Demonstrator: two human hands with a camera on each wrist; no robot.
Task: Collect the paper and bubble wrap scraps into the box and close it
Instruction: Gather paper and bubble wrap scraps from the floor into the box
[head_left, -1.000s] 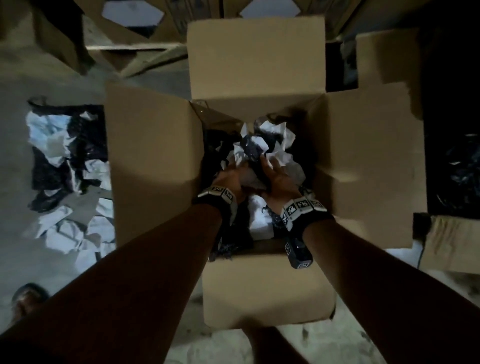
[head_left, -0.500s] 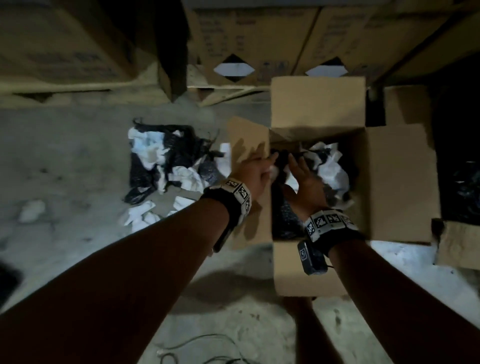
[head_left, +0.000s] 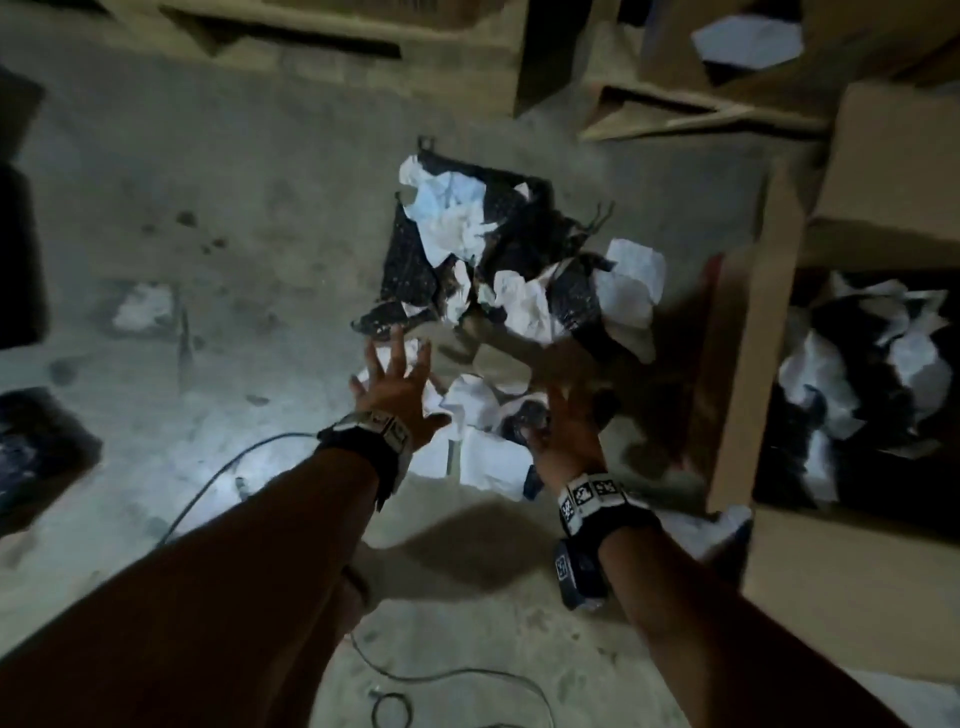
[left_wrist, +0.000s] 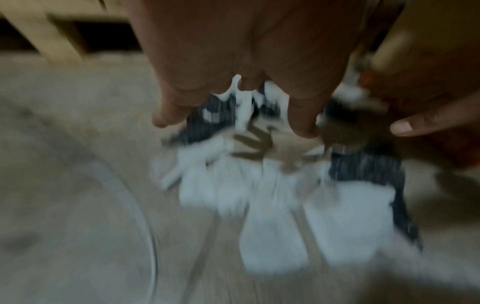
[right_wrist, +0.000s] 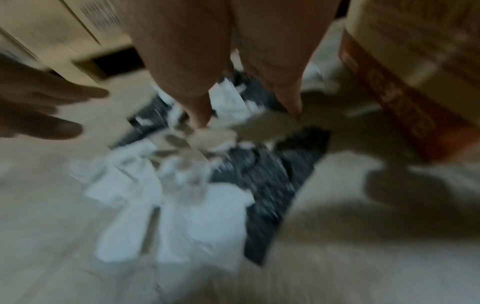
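Observation:
A heap of white paper scraps (head_left: 524, 306) and black bubble wrap (head_left: 410, 260) lies on the concrete floor, left of the open cardboard box (head_left: 748, 332). The box holds more white and black scraps (head_left: 857, 374). My left hand (head_left: 392, 382) hovers with fingers spread over the near left edge of the heap. My right hand (head_left: 569, 415) reaches over its near right side, fingers extended. Neither holds anything. Both wrist views are blurred; they show the paper (left_wrist: 272, 195) and the dark wrap (right_wrist: 265, 170) below straight fingers (right_wrist: 197, 111).
A grey cable (head_left: 218, 467) curls over the floor near my left arm. A single white scrap (head_left: 143, 306) lies apart to the left. Stacked cardboard boxes (head_left: 727, 52) stand at the back, and dark objects (head_left: 31, 452) sit at the left edge.
Both hands have come out of the box and swung left to the heap on the floor. The view has turned left with them, and the box now sits at the right edge.

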